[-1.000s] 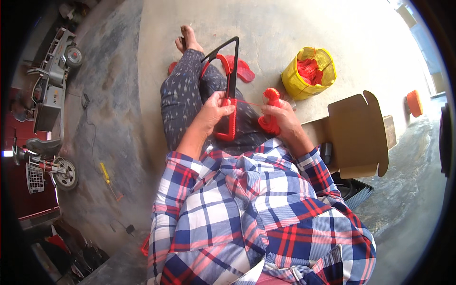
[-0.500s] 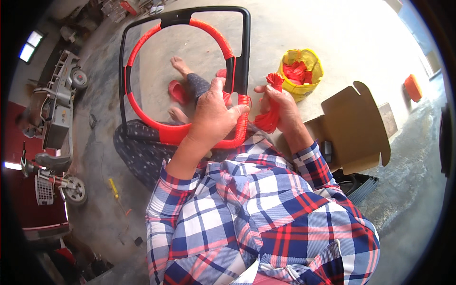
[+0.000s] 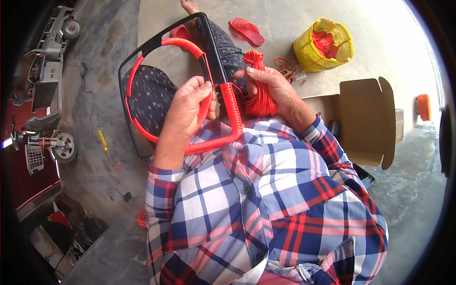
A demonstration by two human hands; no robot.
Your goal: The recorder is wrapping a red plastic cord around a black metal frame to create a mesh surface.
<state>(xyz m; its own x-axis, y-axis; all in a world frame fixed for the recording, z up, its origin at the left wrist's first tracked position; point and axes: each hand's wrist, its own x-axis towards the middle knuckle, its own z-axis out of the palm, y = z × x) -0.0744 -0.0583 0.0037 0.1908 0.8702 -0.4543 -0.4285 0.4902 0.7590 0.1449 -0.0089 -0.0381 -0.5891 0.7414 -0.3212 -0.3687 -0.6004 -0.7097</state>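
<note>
A black frame (image 3: 214,45) with a rounded-square outline and an inner ring stands tilted against my lap. Shiny red cord is wound tightly in close turns over its lower right corner (image 3: 232,111) and over parts of the ring. My left hand (image 3: 185,108) is closed on the right side of the ring, thumb and fingers pinching near its upper right. A thick hank of red cord (image 3: 260,100) hangs from my right hand (image 3: 276,89), which is closed around it beside the frame's right bar. A thin red strand loops at the top of the wound bar.
A yellow bag-like bucket (image 3: 308,51) holding red cord stands ahead right, with scissors (image 3: 286,66) beside it. An open cardboard box (image 3: 365,121) is at my right. Red slippers (image 3: 247,31) lie ahead. A yellow-handled tool (image 3: 102,140) and a three-wheeled vehicle (image 3: 50,80) are left.
The frame has tipped and come lower, turning more edge-on. My left hand has shifted from the frame's right bar onto the ring. My right hand still holds the cord hank; the view has moved.
</note>
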